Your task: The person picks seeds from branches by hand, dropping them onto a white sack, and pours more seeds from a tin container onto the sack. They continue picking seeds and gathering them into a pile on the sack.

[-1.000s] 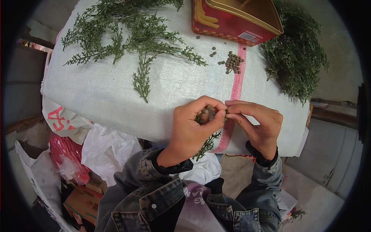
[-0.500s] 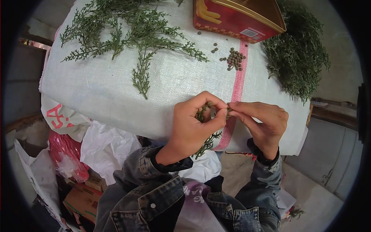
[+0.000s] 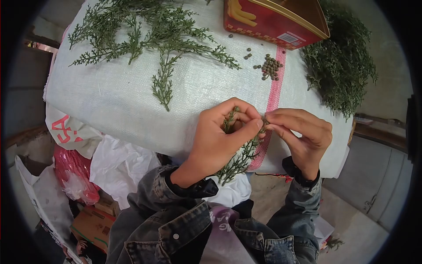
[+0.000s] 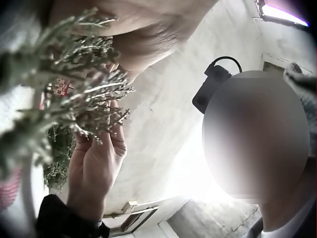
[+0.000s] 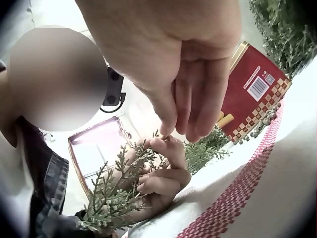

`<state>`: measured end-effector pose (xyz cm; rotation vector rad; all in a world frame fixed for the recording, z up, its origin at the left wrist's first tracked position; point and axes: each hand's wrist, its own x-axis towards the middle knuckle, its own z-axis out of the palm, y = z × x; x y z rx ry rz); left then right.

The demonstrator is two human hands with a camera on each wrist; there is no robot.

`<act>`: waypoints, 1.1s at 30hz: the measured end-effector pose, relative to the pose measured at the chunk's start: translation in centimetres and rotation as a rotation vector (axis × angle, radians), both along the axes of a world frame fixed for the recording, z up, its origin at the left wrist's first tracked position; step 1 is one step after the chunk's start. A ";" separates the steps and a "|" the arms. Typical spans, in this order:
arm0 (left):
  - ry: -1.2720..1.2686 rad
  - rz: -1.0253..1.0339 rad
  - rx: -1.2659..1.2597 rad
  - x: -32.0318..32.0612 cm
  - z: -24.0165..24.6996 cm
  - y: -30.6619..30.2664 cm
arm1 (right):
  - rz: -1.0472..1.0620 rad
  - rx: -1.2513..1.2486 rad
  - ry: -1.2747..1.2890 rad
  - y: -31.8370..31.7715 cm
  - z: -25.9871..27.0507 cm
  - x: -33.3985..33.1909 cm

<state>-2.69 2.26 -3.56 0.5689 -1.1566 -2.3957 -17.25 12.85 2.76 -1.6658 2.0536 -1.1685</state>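
A green sprig [image 3: 244, 159] is in the left hand [image 3: 220, 134], above the near edge of a white woven sack [image 3: 127, 94]; its leafy end hangs below the palm. The left thumb and index finger pinch the sprig, the remaining fingers curled behind. The right hand [image 3: 305, 134] meets it at the left fingertips: thumb and fingers are brought together, pinching at the sprig's upper end; the exact bit between them is too small to identify. A pink stripe [image 3: 274, 92] crosses the sack beneath the hands. Beyond them, on and beside the stripe, lies a heap of small round brown pieces [image 3: 271, 68], with several strays nearby. A red tin [image 3: 266, 21], gold-rimmed and bearing a barcode, stands just behind the heap. Loose green branches [image 3: 132, 37] spread over the sack's far left; a dense green bunch [image 3: 340, 66] lies right of the tin. Below left are a red plastic bag [image 3: 72, 174] and a cardboard box [image 3: 93, 226].
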 end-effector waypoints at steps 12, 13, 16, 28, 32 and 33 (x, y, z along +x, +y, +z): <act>0.026 -0.058 0.083 0.5 0.1 -0.6 | -0.004 0.030 -0.151 -0.5 -0.5 0.0; 0.017 -0.059 0.078 0.5 0.1 -0.6 | 0.005 0.037 -0.152 -0.7 -0.5 -0.1; -0.001 -0.059 0.070 0.5 0.1 -0.6 | 0.019 0.050 -0.144 -0.9 -0.4 -0.1; -0.046 -0.023 0.059 0.1 0.1 -0.6 | 0.044 0.137 -0.285 -1.6 -1.1 -1.4; -0.058 -0.015 0.074 0.0 0.0 -0.5 | 0.068 0.180 -0.430 -1.9 -1.8 -2.3; -0.065 -0.002 0.077 0.0 0.1 -0.4 | 0.080 0.188 -0.464 -2.0 -1.9 -2.5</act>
